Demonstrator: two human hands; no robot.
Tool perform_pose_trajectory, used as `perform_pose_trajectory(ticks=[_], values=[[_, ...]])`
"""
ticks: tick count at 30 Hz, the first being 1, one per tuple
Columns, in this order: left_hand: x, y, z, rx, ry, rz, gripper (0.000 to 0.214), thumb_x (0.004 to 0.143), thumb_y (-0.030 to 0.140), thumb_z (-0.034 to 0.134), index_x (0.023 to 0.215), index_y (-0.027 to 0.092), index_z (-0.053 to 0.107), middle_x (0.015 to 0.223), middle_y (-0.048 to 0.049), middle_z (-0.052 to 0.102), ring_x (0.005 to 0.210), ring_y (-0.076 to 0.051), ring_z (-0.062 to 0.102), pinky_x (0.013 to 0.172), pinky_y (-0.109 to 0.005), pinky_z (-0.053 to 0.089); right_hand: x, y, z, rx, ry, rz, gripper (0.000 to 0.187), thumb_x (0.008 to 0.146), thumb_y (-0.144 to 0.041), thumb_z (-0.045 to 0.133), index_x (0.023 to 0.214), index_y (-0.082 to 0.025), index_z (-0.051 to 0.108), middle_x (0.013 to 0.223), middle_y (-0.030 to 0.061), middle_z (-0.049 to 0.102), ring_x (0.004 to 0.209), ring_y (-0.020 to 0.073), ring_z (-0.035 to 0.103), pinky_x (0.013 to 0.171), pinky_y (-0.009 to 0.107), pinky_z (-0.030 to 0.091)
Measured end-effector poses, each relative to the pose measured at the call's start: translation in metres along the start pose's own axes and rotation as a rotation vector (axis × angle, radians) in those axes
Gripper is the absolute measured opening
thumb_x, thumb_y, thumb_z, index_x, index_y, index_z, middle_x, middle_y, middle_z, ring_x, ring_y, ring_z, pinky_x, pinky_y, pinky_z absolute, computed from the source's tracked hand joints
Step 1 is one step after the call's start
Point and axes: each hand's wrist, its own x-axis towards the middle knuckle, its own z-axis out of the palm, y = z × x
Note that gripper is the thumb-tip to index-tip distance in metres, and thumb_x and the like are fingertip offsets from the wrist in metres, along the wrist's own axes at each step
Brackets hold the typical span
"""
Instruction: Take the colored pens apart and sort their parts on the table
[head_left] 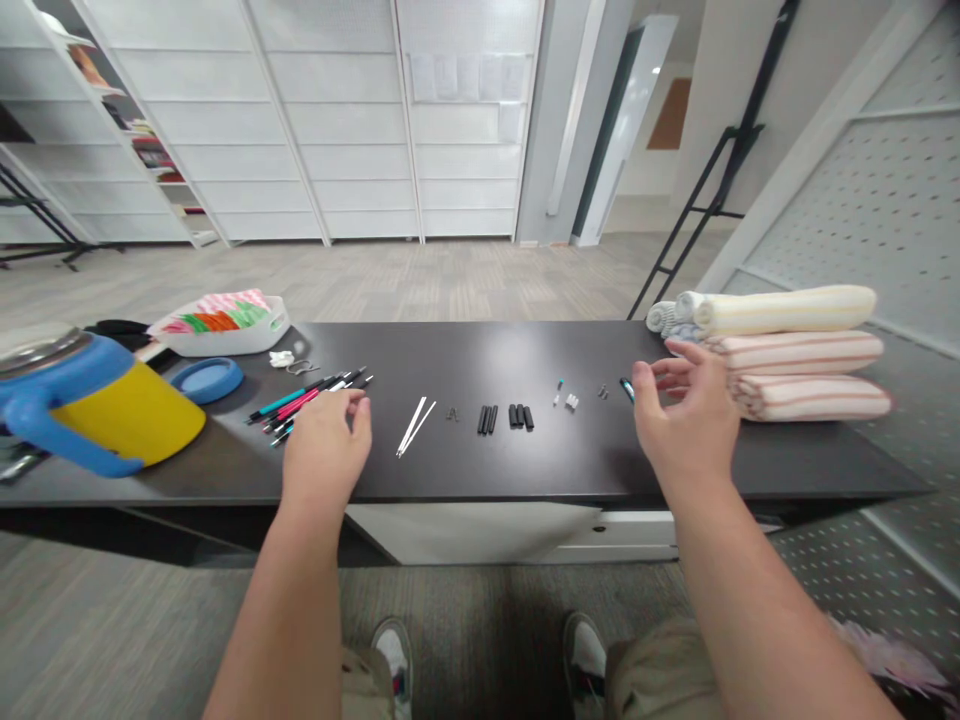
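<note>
On the left of the dark tabletop [450, 465], my left hand [330, 430] is over the near end of a pile of pens [300, 397]. Its fingers are bent and apart from the thumb, with nothing visible in them. My right hand [686, 400] is at the right, thumb and fingers spread. Beside that thumb is a small dark-and-blue pen part [627, 388], partly hidden. Between the hands are thin white refills [414, 428], small springs [453, 413], black tubes [487, 419], shorter black pieces [520, 416], a teal-tipped piece [559, 391] and small white pieces [571, 402].
Rolled towels [806, 350] are stacked at the right. A blue-and-yellow jug [127, 410], a blue lid [208, 380] and a white basket [217, 340] with colourful packets stand at the left. Tiny metal bits [603, 391] lie near the right hand.
</note>
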Motion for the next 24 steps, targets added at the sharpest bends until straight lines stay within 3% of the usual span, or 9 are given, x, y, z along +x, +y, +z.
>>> perform_pose_trajectory(ticks=[3, 5, 11, 16, 24], values=[[0.001, -0.028, 0.0, 0.287, -0.001, -0.051, 0.041, 0.098, 0.037, 0.047, 0.115, 0.011, 0.074, 0.116, -0.0225, 0.067, 0.111, -0.038, 0.062, 0.101, -0.049, 0.047, -0.014, -0.026, 0.003, 0.073, 0.007, -0.069, 0.045, 0.101, -0.043, 0.054, 0.14, -0.022, 0.047, 0.108, 0.0091, 0.071, 0.089, 0.024, 0.068, 0.093, 0.04, 0.052], [-0.001, -0.035, 0.0, 0.351, -0.034, -0.087, 0.042, 0.098, 0.038, 0.048, 0.116, 0.011, 0.074, 0.116, -0.0226, 0.065, 0.111, -0.038, 0.061, 0.101, -0.049, 0.048, -0.019, -0.032, 0.006, 0.095, 0.013, -0.08, 0.042, 0.1, -0.042, 0.053, 0.137, -0.022, 0.046, 0.108, 0.009, 0.069, 0.089, 0.0235, 0.067, 0.094, 0.04, 0.052], [-0.002, -0.031, -0.003, 0.282, -0.026, -0.113, 0.035, 0.093, 0.043, 0.059, 0.11, 0.017, 0.075, 0.112, -0.0183, 0.061, 0.111, -0.037, 0.06, 0.099, -0.047, 0.05, -0.017, -0.016, 0.019, 0.163, 0.093, 0.059, 0.037, 0.101, -0.041, 0.051, 0.131, -0.021, 0.047, 0.106, 0.008, 0.066, 0.086, 0.0211, 0.066, 0.086, 0.036, 0.054], [-0.001, -0.033, 0.0, 0.282, -0.067, -0.041, 0.037, 0.096, 0.042, 0.055, 0.111, 0.016, 0.077, 0.115, -0.02, 0.062, 0.115, -0.038, 0.058, 0.101, -0.048, 0.048, -0.017, -0.009, 0.026, 0.22, 0.133, 0.183, 0.036, 0.101, -0.044, 0.051, 0.127, -0.019, 0.051, 0.101, 0.0086, 0.068, 0.082, 0.0204, 0.066, 0.076, 0.032, 0.051], [0.0, -0.039, 0.007, 0.327, -0.08, -0.091, 0.034, 0.096, 0.037, 0.053, 0.101, 0.015, 0.078, 0.101, -0.0203, 0.071, 0.101, -0.039, 0.063, 0.093, -0.05, 0.05, -0.023, -0.02, 0.021, 0.125, -0.024, 0.066, 0.027, 0.102, -0.044, 0.049, 0.1, -0.022, 0.063, 0.085, 0.0037, 0.07, 0.076, 0.0201, 0.065, 0.079, 0.031, 0.048]])
